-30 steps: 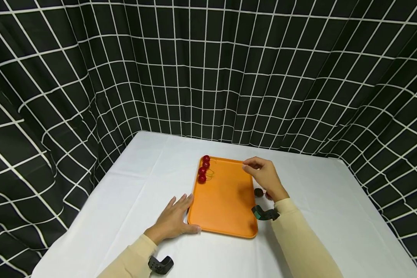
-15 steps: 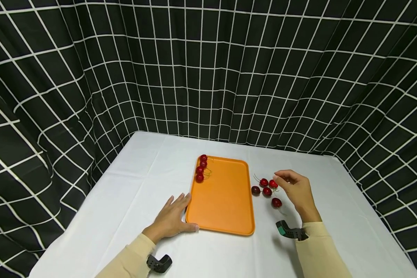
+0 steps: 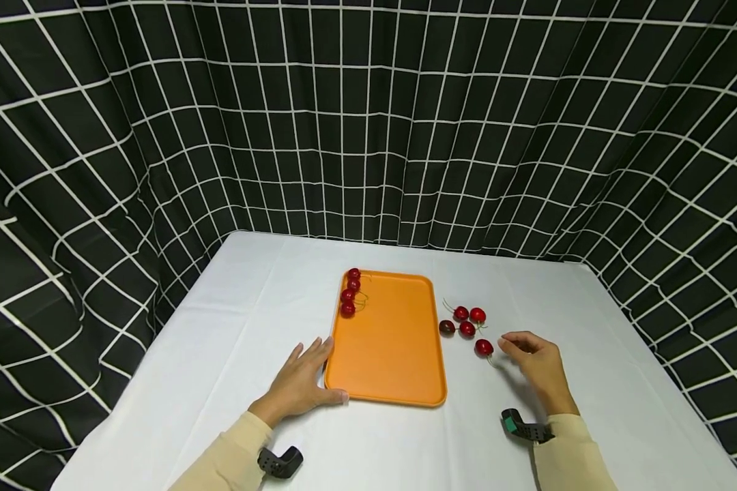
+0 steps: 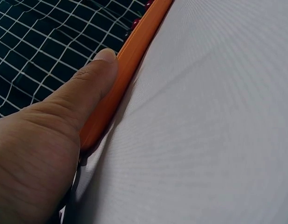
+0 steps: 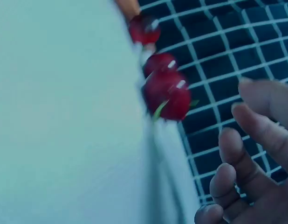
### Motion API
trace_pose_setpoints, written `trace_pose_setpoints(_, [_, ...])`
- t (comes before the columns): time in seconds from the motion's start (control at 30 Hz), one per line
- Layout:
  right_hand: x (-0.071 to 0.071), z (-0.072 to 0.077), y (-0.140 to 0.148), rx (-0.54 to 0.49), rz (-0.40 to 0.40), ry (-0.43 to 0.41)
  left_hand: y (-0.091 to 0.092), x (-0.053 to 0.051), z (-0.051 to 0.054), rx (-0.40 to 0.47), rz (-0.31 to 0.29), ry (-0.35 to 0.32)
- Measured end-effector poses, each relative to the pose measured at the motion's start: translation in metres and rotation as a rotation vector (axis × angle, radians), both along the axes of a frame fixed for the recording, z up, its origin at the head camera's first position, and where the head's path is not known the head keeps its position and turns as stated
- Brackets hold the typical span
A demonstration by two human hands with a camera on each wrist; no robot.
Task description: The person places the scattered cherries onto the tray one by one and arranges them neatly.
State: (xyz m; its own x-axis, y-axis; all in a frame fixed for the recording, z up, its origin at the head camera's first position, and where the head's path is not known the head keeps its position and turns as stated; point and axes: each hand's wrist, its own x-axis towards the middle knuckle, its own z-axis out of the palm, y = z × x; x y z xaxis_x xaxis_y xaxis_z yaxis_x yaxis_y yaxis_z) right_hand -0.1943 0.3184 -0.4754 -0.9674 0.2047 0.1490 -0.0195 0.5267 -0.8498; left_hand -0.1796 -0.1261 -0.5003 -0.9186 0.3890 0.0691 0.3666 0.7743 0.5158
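Observation:
My left hand rests at the near left corner of an orange tray, fingers spread along its left side and thumb against the near edge. In the left wrist view the thumb lies straight on the tray's side. Several red cherries with stems line the tray's upper left edge. To the tray's right, more cherries lie on the cloth. My right hand hovers just right of the nearest loose cherry, loosely bent and holding nothing. The right wrist view shows its fingers apart from the blurred cherries.
A white cloth covers the table. Black curtains with a white grid stand behind it and on both sides. Each wrist carries a black band, the left band and the right band.
My right hand has gone from above the tray's far right corner to the right, past the loose cherries, then nearer to me. My left hand stays at the tray; the head view has shifted slightly.

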Motion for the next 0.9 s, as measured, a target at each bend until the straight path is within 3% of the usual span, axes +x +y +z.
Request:
trace_pose_setpoints(0.27, [-0.004, -0.009, 0.003, 0.169, 0.085, 0.006, -0.001, 0.000, 0.001, 0.002, 0.013, 0.007])
trace_pose_setpoints(0.5, [-0.005, -0.013, -0.002, 0.369, 0.144, -0.049, -0.003, 0.002, 0.000, 0.016, 0.017, -0.003])
trace_pose_setpoints(0.7, [-0.003, -0.015, -0.004, 0.396, 0.151, -0.041, -0.002, 0.002, 0.000, 0.012, 0.010, -0.010])
trace_pose_setpoints(0.9, [0.000, -0.018, -0.002, 0.359, 0.121, -0.005, 0.000, 0.001, 0.000, 0.017, -0.002, -0.009])
